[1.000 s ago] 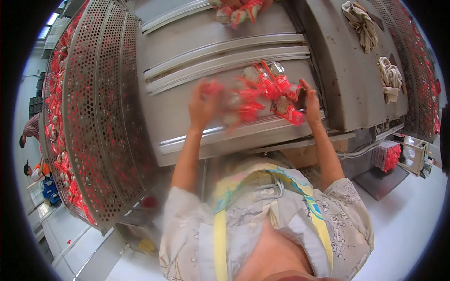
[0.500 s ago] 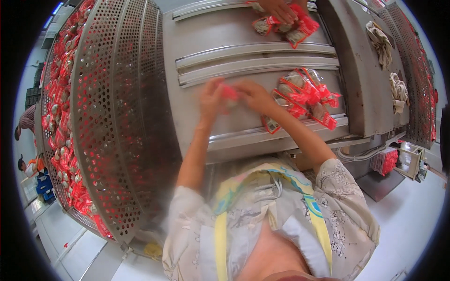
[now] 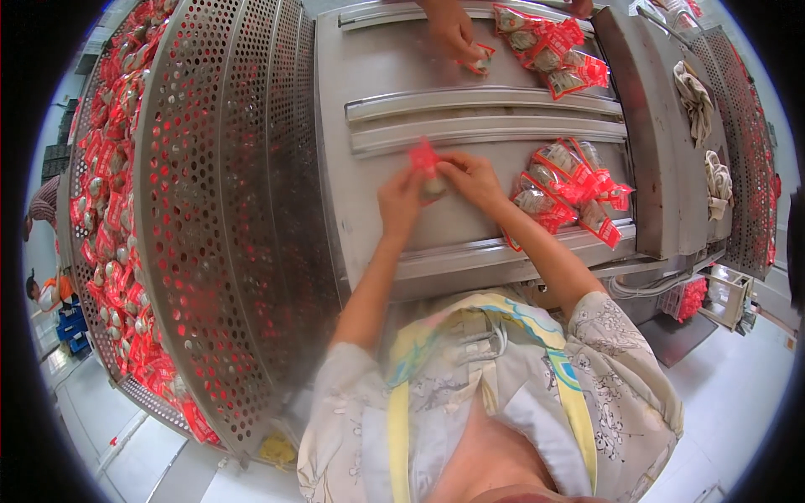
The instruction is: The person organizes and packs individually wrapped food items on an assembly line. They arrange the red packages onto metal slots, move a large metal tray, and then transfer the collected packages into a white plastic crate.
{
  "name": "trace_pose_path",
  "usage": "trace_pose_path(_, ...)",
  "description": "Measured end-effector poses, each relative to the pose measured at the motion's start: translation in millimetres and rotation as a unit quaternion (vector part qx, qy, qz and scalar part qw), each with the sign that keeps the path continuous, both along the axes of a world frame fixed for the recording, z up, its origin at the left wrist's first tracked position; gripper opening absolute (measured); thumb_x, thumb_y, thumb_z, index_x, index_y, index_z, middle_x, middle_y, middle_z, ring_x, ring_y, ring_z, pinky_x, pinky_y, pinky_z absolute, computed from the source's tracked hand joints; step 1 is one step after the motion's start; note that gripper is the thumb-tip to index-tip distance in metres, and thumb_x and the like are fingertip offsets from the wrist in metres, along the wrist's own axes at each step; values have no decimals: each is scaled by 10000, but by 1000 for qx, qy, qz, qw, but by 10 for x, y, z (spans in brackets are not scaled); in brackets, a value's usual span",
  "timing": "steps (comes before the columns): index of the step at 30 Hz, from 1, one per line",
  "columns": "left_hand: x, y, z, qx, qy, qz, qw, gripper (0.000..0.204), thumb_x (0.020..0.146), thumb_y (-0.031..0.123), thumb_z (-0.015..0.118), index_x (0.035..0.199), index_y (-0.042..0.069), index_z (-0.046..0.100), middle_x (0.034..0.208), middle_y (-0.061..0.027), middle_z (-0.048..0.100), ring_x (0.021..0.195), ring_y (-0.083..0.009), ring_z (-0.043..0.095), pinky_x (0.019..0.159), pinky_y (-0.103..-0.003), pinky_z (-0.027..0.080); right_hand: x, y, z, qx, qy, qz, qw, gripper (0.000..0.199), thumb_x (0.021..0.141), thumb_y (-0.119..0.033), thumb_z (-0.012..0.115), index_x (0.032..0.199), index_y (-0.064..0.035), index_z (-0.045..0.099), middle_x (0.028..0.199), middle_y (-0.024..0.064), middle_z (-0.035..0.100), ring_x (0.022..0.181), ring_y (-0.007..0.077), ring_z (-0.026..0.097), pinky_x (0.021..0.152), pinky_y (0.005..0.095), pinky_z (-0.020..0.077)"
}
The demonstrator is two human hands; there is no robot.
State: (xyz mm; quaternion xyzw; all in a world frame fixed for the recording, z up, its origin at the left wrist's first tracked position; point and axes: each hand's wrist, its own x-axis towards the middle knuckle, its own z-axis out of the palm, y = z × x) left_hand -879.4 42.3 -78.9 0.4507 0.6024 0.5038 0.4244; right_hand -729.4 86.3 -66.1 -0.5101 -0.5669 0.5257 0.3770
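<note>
A small red and clear plastic packet point(image 3: 425, 161) with something greyish and rounded in it is between my hands above the steel tabletop. My left hand point(image 3: 401, 199) is closed on its lower left side. The fingers of my right hand point(image 3: 471, 178) pinch it from the right. Motion blurs the packet somewhat. A loose pile of similar packets point(image 3: 570, 183), red with clear windows over greyish round contents, lies on the steel to the right of my right forearm.
Across two raised metal rails point(image 3: 486, 105), a co-worker's hand point(image 3: 450, 32) holds a packet beside another pile point(image 3: 549, 52). On my left stands a perforated metal drum point(image 3: 201, 210), with many red packets behind its wall. Cloths point(image 3: 693, 96) hang on the steel housing at right.
The packet in my hands now shows its red end pointing up, with the greyish contents below. The co-worker's hand has moved left from the far pile and holds one packet. My view has shifted slightly.
</note>
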Motion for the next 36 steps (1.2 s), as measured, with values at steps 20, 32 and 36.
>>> trace_pose_path(20,-549,258,-185,-247,-196,100,944,192,846,199,616,821,11,643,704,-28,618,551,-100,561,460,-213,415,-306,324,-285,-122,-156,-7,980,309,794,-309,602,744,-11,667,596,139,603,551,219,597,554,354,455)
trace_pose_path(32,-597,254,-46,-171,28,51,984,229,848,194,624,811,-32,629,705,-48,648,623,-109,629,533,-222,476,-298,372,164,173,-319,-82,928,210,781,-267,644,786,-58,622,732,106,600,712,294,597,622,396,466)
trace_pose_path(36,-581,252,-52,-171,120,87,974,177,851,153,605,820,-20,631,709,-46,648,600,-96,599,543,-223,464,-471,587,228,214,-363,-12,907,198,756,-263,657,829,-85,611,855,93,581,845,298,581,668,394,464)
